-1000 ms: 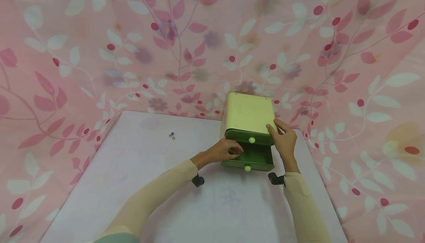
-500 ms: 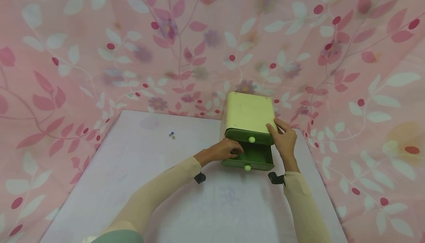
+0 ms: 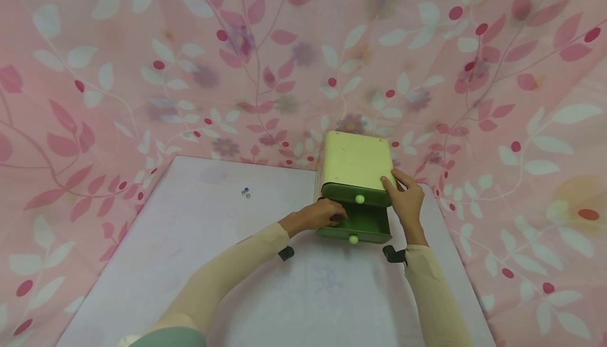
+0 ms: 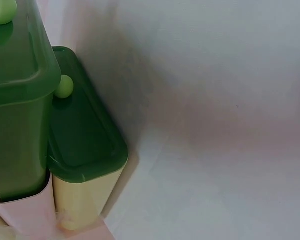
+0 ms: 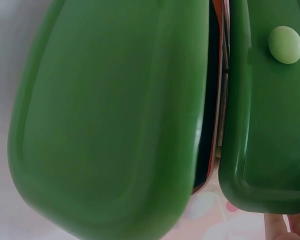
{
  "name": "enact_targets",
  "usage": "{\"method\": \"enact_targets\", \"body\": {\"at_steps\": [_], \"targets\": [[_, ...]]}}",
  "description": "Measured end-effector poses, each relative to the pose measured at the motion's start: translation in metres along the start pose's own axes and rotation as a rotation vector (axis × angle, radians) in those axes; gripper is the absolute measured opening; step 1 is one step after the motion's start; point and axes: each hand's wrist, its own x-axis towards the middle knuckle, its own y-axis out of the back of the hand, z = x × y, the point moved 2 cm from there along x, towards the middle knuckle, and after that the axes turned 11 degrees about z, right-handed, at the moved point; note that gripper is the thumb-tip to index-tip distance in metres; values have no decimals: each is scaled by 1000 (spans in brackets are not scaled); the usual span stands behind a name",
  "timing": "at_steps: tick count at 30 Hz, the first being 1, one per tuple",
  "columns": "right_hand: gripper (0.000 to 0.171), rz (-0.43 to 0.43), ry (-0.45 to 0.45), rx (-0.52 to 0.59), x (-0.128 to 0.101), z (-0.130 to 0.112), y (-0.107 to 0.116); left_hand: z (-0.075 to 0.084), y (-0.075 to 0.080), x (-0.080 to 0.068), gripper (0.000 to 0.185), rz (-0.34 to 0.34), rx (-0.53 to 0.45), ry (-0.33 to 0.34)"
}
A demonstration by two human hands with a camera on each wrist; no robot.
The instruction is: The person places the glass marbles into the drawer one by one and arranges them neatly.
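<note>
marbles (image 3: pixel 245 193) show only overhead, left of drawer box (image 3: pixel 356 161).

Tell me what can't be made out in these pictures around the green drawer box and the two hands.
- Open lower drawer contents: head view, the left hand and upper drawer front cover its inside.
- Left fingertips: head view, hidden inside that drawer; left wrist view misses them.
- Small beads on the table: too small to identify.
- Right hand: right wrist view cuts it off at the edge.
</note>
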Motion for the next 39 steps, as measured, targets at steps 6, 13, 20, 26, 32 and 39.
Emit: {"method": "enact_targets", "body": {"at_steps": [6,13,20,26,32,39], "targets": [[43,3,-2,18,0,2,0,0,0,0,27,0,15,-6],[42,-5,-1,39,0,3,0,0,-1,1,26,-15,42,-8],[41,11,-13,24,1,5,-1,3,0,3,25,-51,69,-7],[42,11,-4,22,0,3,-1,2,-2,3,25,-55,80,1],[41,6,2,32,-1,1,0,3,-1,3,25,-65,86,2],[42,13,4,21,-1,0,0,4,-1,4,25,-73,103,3]]}}
